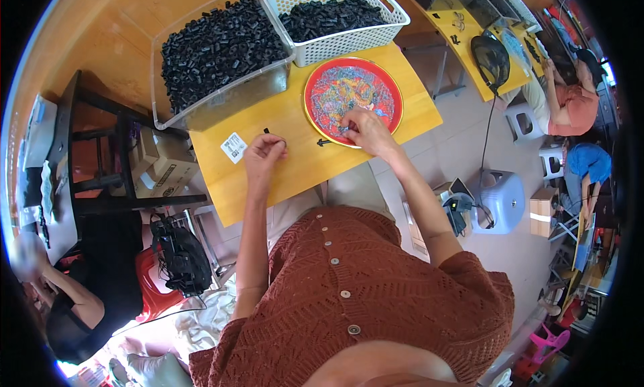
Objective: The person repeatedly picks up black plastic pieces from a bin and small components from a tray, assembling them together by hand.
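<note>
head view: only one camera, looking down on the yellow table (295, 172).
right hand (365, 129): on the near rim of the red round tray (386, 85), fingertips pinched together among small parts at the tray's 6 o'clock; can't tell what's clamped.
left hand (263, 151): fingers curled together on a small black part (267, 131) poking out at 12 o'clock of the knuckles.
loose black piece (324, 143): on the table between the hands, long axis roughly 9–3, at 8 o'clock of the right hand, which is nearer.
forearms: both enter from the lower edge, right one angled toward 11 o'clock.
clear bin (221, 51) and white basket (339, 18): full of black parts, 12 o'clock, well apart from the hands.
</note>
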A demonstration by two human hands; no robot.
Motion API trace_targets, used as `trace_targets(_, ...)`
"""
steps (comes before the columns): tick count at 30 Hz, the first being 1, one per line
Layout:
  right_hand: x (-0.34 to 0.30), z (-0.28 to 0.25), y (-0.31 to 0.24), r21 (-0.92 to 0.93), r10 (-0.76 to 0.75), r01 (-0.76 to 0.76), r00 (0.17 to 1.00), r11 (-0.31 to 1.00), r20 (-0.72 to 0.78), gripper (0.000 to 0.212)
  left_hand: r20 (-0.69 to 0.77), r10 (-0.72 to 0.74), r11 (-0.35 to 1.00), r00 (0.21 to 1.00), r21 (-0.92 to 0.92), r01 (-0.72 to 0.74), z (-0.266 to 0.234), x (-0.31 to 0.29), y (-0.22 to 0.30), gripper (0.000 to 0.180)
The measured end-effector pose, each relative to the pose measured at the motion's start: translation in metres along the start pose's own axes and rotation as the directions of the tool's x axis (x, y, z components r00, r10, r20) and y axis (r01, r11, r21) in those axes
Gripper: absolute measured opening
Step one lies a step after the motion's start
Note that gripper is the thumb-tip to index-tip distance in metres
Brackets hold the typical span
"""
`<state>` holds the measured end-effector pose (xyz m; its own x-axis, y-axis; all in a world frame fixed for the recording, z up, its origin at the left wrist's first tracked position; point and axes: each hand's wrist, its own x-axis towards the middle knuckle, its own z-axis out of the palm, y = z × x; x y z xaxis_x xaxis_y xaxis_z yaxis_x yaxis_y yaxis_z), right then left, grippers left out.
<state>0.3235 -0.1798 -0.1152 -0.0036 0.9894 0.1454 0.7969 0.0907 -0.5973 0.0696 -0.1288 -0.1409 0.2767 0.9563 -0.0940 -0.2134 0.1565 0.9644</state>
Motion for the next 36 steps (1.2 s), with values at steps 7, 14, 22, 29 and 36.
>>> trace_targets(7, 0.009, -0.034, 0.008, 0.313, 0.191, -0.159, 0.979, 0.936, -0.073, 0.01, 0.039, 0.002, 0.984, 0.999, 0.177, -0.009, 0.007, -0.007, -0.017, 0.007)
trace_targets(14, -0.002, -0.03, 0.022, 0.173, 0.186, -0.156, 0.968, 0.972, -0.17, 0.01, 0.036, -0.034, 0.99, 0.999, 0.14, 0.029, 0.008, -0.006, -0.017, 0.006)
trace_targets(22, -0.007, -0.031, 0.024, 0.317, 0.298, -0.227, 0.934, 0.921, -0.198, 0.009, 0.019, -0.02, 0.988, 1.0, 0.153, 0.017, 0.007, -0.007, -0.018, 0.004)
trace_targets(29, -0.008, -0.03, 0.019, 0.823, 0.426, -0.309, 0.9, 0.476, 0.091, 0.013, 0.053, -0.046, 0.999, 0.998, -0.003, 0.047, 0.001, -0.007, -0.008, 0.017)
trace_targets(36, -0.004, -0.023, -0.005, 0.864, 0.341, -0.281, 0.93, 0.418, 0.138, 0.012, 0.067, -0.067, 0.986, 0.996, -0.152, 0.076, -0.008, -0.007, -0.007, 0.015)
